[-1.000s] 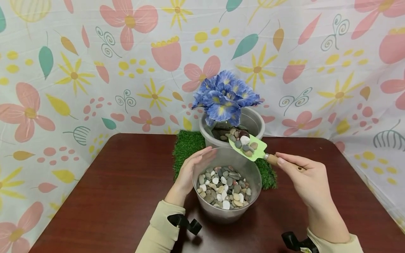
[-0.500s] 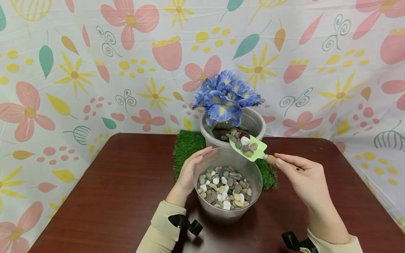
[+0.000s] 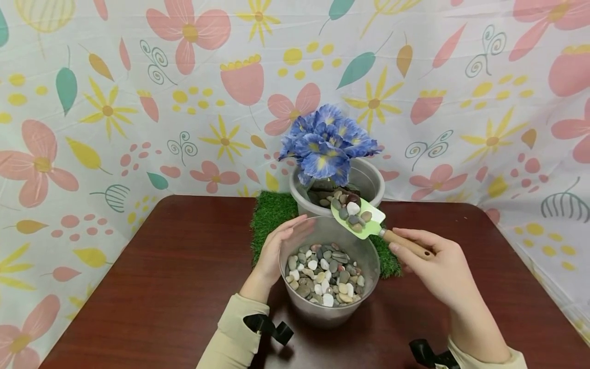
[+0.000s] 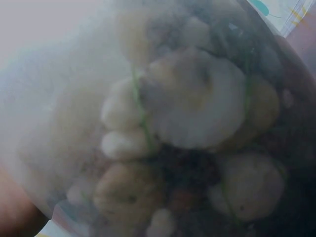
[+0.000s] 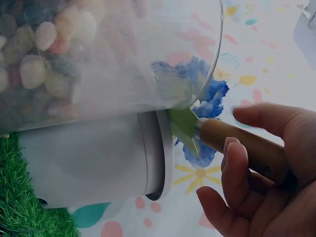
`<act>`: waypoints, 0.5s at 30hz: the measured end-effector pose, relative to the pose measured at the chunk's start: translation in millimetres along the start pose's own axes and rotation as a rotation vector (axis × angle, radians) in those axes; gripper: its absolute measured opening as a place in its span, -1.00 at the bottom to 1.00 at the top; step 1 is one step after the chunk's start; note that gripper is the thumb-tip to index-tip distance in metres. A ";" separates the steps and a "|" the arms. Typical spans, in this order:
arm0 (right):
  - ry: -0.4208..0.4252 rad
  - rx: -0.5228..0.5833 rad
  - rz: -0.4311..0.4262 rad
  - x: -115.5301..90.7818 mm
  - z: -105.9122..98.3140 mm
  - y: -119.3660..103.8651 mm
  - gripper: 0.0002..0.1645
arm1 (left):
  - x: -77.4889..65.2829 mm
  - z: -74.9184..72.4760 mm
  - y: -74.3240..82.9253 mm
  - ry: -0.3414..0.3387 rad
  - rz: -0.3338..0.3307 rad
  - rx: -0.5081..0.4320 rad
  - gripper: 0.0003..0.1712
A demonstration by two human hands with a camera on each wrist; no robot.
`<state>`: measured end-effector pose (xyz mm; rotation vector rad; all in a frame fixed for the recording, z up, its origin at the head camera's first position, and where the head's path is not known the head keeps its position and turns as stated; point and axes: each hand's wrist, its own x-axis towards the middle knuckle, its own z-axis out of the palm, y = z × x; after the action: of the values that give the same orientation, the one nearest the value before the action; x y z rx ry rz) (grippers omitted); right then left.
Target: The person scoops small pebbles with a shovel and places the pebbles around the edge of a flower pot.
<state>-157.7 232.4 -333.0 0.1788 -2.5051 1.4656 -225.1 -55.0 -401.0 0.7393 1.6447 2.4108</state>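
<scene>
A translucent tub (image 3: 322, 315) of mixed pebbles (image 3: 324, 277) stands on the table. My left hand (image 3: 275, 251) rests along the tub's left side, its fingers reaching round the far wall. In my right hand (image 3: 440, 271) is a garden trowel (image 3: 389, 236) with a green blade and wooden handle; in the right wrist view the handle (image 5: 242, 148) lies across the palm, the fingers curled loosely near it. Pebbles (image 3: 354, 212) lie on the blade, whose tip is over the front rim of the grey flowerpot (image 3: 306, 205); contact cannot be told. Blurred pebbles (image 4: 195, 98) fill the left wrist view.
Blue artificial flowers (image 3: 327, 146) rise from the flowerpot, which has some pebbles inside near its front. A square of artificial grass (image 3: 272, 218) lies under the pot. A flower-printed cloth (image 3: 138, 102) hangs behind the dark wooden table (image 3: 161, 277).
My right hand has shifted slightly left and down, and its hold on the handle has changed, with more of the wood showing. The loaded blade has moved slightly left. My left hand stays at the tub.
</scene>
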 end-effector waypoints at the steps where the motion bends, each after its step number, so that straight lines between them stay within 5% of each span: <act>1: -0.010 -0.022 0.006 -0.3 -0.4 0.2 -0.52 | -0.2 -0.1 -0.1 0.002 -0.001 0.000 -0.40; 6: -0.006 -0.124 -0.001 -0.5 -1.0 0.5 -0.56 | 0.1 -0.4 -0.2 0.001 0.006 -0.003 -0.39; 15: 0.025 -0.124 0.013 -0.6 1.2 -0.1 -0.56 | 0.1 -0.6 -0.5 0.005 0.003 0.011 -0.39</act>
<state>-157.3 231.2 -333.6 0.1222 -2.5718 1.3038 -225.5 -55.2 -401.7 0.7381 1.6608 2.4094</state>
